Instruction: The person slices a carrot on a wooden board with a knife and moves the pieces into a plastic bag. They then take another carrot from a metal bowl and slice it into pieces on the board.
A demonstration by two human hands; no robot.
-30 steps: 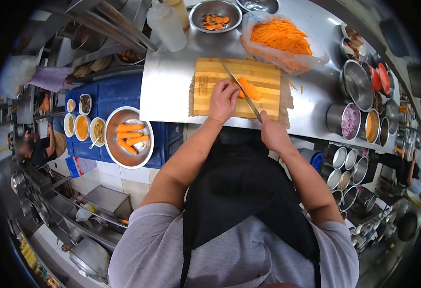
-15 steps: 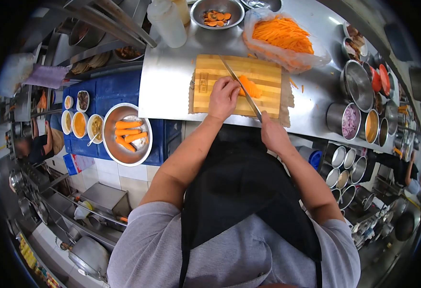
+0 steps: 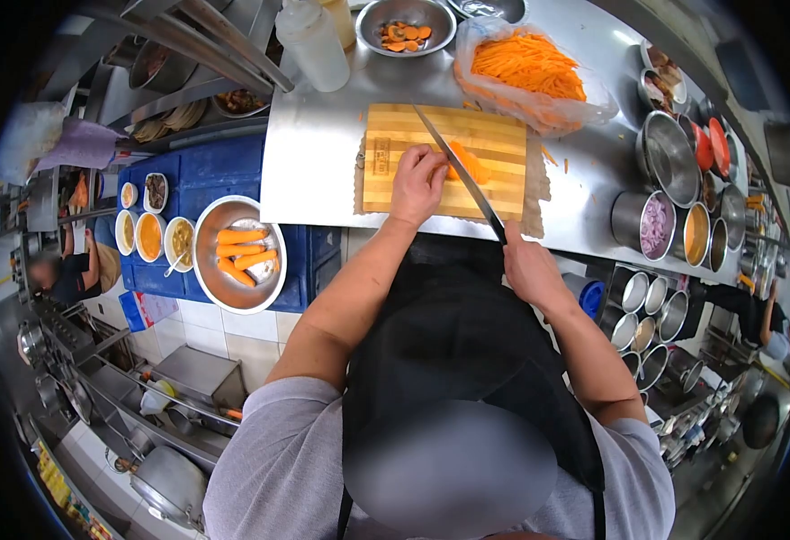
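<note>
My right hand (image 3: 532, 268) is wrapped round the dark handle of a long kitchen knife (image 3: 467, 180), its blade slanting up and left across a striped wooden cutting board (image 3: 494, 126). Left of the blade, my left hand (image 3: 420, 184) has its fingers curled and pressed down on a carrot, most of which they hide. Thin carrot slices (image 3: 476, 164) lie fanned out on the board to the right of the blade. A brown cloth (image 3: 536, 193) shows under the board's edges.
Beyond the board sits a plastic bag of shredded carrot (image 3: 528, 67). Peeled carrots (image 3: 237, 237) fill part of a steel bowl (image 3: 204, 279) at left. A bowl of carrot rounds (image 3: 406, 34) and a squeeze bottle (image 3: 317, 49) stand behind. At right is a pot of chopped onion (image 3: 656, 225).
My right hand has drawn the knife slightly back and to the right, and the blade stands a little steeper. The left hand has barely moved.
</note>
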